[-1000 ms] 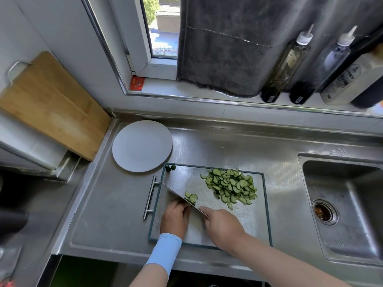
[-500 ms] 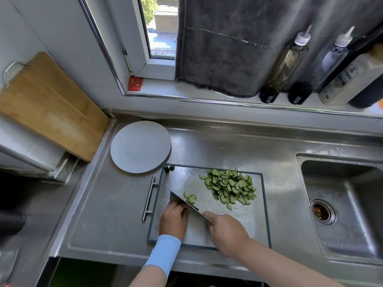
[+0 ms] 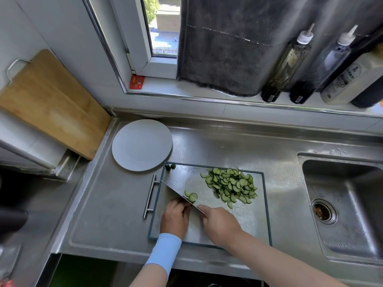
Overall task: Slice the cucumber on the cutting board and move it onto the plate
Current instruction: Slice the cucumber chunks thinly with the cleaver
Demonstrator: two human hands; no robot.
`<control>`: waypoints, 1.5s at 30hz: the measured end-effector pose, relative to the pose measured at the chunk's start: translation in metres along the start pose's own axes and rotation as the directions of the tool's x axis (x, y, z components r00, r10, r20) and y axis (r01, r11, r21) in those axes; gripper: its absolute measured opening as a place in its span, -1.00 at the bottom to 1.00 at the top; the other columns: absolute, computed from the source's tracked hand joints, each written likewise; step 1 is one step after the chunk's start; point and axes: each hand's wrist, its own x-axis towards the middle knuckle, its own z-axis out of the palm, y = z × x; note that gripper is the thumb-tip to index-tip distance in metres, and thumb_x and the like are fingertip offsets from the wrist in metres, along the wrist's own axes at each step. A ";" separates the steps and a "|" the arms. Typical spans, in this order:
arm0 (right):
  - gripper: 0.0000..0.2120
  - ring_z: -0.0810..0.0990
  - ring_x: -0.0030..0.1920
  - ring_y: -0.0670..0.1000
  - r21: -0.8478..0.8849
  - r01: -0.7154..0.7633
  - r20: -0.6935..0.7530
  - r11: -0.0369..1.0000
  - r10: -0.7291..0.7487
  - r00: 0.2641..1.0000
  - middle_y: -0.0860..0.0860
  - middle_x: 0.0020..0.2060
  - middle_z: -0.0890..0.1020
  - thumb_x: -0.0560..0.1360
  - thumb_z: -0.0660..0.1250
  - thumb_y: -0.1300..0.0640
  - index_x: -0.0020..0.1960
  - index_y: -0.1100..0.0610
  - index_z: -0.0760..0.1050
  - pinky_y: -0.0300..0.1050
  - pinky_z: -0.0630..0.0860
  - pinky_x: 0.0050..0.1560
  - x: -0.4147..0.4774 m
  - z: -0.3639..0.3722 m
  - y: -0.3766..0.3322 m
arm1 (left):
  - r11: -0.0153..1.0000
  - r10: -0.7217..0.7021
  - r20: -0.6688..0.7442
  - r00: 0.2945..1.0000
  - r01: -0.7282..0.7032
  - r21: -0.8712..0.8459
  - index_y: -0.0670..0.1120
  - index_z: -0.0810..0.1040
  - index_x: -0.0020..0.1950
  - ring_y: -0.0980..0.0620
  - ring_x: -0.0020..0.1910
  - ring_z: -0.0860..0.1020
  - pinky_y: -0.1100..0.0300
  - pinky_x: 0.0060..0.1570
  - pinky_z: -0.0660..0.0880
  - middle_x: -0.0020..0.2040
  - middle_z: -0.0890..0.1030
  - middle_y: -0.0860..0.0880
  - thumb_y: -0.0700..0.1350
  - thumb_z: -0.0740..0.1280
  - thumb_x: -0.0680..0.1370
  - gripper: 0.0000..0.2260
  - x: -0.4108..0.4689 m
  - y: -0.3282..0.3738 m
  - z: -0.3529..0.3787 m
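A steel cutting board (image 3: 248,220) with a dark rim lies on the counter. A heap of thin half-round cucumber slices (image 3: 231,186) covers its far right part. Two fresh slices (image 3: 191,196) lie beside the cleaver blade (image 3: 176,190). My right hand (image 3: 219,224) grips the cleaver's handle, which the hand hides. Left of the blade, my left hand (image 3: 176,217) has its fingers curled down over the remaining cucumber piece, which is barely visible. Two dark cucumber ends (image 3: 170,167) sit at the board's far left corner. The round grey plate (image 3: 142,145) lies bare behind the board.
A sink (image 3: 348,206) with a drain is at the right. A wooden board (image 3: 49,104) leans on the left wall. Bottles (image 3: 286,65) and a dark towel (image 3: 223,44) are on the windowsill. The cutting board's steel handle (image 3: 150,196) sticks out left.
The cleaver and both hands have stayed at the same spot on the board, with only slight shifts of the blade. The slice heap and plate have not moved.
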 end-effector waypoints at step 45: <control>-0.71 0.49 -0.25 0.09 -0.003 0.016 0.020 1.000 -0.016 1.000 -0.01 -0.27 0.56 0.60 0.10 0.16 0.23 -0.08 0.45 -0.03 0.41 -0.25 -0.023 -0.003 0.015 | 0.999 -0.035 0.003 0.999 0.035 -0.005 -0.12 0.68 -0.17 0.05 -0.11 0.47 0.32 -0.07 0.38 -0.17 0.64 -0.07 -0.36 0.56 0.27 -0.77 0.000 0.003 -0.008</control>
